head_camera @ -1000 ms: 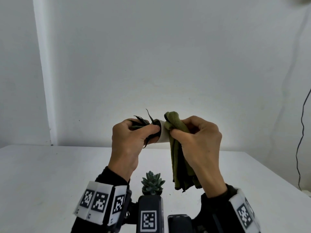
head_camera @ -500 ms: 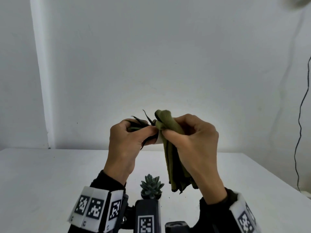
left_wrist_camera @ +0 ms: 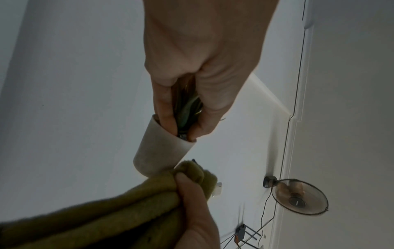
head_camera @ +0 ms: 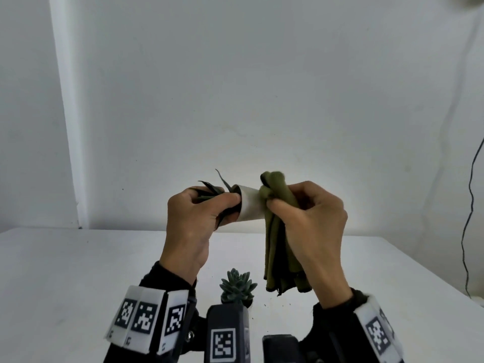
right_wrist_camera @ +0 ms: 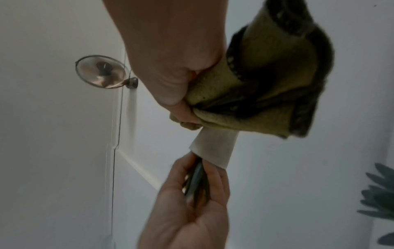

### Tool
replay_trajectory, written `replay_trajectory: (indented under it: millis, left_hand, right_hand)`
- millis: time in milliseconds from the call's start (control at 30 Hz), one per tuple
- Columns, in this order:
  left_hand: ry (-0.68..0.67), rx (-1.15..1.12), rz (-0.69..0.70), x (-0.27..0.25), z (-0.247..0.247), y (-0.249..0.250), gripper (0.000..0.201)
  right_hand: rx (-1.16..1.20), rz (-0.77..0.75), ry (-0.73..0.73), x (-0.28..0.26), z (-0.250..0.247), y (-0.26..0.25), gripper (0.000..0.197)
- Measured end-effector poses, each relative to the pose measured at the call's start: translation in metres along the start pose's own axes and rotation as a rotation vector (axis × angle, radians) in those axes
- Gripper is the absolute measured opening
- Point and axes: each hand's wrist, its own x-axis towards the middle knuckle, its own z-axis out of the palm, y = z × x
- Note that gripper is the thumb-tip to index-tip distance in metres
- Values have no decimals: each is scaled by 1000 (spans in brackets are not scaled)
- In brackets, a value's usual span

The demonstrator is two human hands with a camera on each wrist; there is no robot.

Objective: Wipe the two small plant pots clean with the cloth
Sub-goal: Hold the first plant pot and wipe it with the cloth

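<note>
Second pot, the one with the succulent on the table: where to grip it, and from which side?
Grip the succulent pot low on its wall, fingers coming in from the sides, below the rosette. The succulent spreads over the rim, so a top-down grasp would likely crush leaves. Most of the pot is hidden behind the camera mount, so its wall shape is unclear.

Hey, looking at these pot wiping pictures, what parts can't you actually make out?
- Base of the held pot: covered by the cloth in all three views.
- Second pot under the succulent: head view, hidden behind a wrist device; the right wrist view shows only leaves at its edge.
- Left hand fingers: its back hides most of them in the head view.
- Right hand palm: faces away in the head view.
</note>
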Motion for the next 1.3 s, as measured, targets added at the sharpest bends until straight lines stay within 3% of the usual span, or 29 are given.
replay_trajectory:
  millis: [100,167,467,667,800,900,967,1033,1167,1300]
  left_hand:
    - [17,-54,-39,4,-6,3,9]
    - [10,-74,-69,6,-10,3,7]
    - [-13,-80,-62,1,-1,3,7]
    - [-31,-36,-22,-1,0,6,9]
    - [-59,-21,-40,-1,-2,4,7]
    - [-109,-29,-84,-2,-2,4,8]
    - [-135,-54,-94,-3,-1,6,6]
    - [-123,-54,-78,-2,0,9,4]
    - [-108,-26,-43,-4,0,11,6]
    - [-61,15,-4,-4,1,8,21]
  right_hand:
    - [324,189,35,7,-8,-2,13]
    - [417,244,15,11,-14,-5,13]
    - [-25,-89,-2,2,-5,-6,16]
    - [-170,-304,39,0,2,-3,18]
    - [-121,-255,-95,-2,0,-8,19]
    - [94,-82,-239,0,-8,-16,19]
    - [295,25,-215,1,-14,-21,16]
    - [351,58,-120,4,-20,-23,15]
    - [128,-39,-67,5,-21,-20,18]
    - [-75,-137,-63,0,-10,-13,22]
